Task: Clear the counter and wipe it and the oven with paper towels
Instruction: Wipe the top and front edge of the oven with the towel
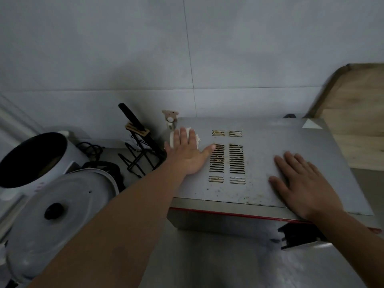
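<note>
A white cooker [68,154] with a dark bowl sits at the left edge, a grey lid [83,190] below it. Centre-left, a black wire rack [136,163] holds a black-handled knife [131,116].

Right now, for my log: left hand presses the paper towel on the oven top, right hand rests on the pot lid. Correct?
No. The head view shows the right hand resting flat on the oven top as well; the left hand presses the paper towel there.

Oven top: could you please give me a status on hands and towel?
Left hand flat, pressing paper towel at back-left corner of oven. Right hand flat on top, empty. Vents dirty; nothing blocking.
</note>
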Demonstrator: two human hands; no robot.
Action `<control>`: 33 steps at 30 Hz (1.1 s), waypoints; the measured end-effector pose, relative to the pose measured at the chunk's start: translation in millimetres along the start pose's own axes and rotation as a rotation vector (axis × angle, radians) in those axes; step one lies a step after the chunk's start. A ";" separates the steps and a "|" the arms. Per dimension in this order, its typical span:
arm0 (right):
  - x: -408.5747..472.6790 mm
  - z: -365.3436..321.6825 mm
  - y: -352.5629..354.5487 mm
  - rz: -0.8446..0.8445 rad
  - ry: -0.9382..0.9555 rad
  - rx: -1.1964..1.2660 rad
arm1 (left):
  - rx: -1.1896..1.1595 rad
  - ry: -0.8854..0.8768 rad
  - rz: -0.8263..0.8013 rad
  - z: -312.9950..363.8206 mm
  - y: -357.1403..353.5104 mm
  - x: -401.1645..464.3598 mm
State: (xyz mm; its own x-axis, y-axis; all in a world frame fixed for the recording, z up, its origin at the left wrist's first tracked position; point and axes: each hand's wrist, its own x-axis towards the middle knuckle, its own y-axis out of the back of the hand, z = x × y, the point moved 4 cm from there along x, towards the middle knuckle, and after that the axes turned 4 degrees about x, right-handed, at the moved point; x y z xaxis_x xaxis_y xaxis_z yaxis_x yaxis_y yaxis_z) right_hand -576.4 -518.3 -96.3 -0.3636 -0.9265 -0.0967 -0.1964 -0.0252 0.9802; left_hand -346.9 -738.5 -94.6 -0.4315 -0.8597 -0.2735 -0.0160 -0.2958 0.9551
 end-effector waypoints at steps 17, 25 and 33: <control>-1.7 1.7 -1.7 0.007 0.018 -0.007 | 0.096 -0.157 0.072 3.0 -50.1 -140.2; -1.0 1.7 -1.7 0.006 0.023 0.001 | 0.090 -0.130 0.072 -1.2 -46.6 -137.6; -1.1 1.2 -3.1 0.019 0.021 0.000 | -0.009 0.015 0.000 -18.0 -23.2 -73.3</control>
State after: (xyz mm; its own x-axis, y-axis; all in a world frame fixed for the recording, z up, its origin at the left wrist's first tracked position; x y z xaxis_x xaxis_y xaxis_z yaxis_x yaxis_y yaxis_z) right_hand -576.5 -516.7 -99.5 -0.3485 -0.9344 -0.0740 -0.1898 -0.0070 0.9818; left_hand -298.6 -676.1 -98.7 -0.4176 -0.8660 -0.2750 -0.0074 -0.2994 0.9541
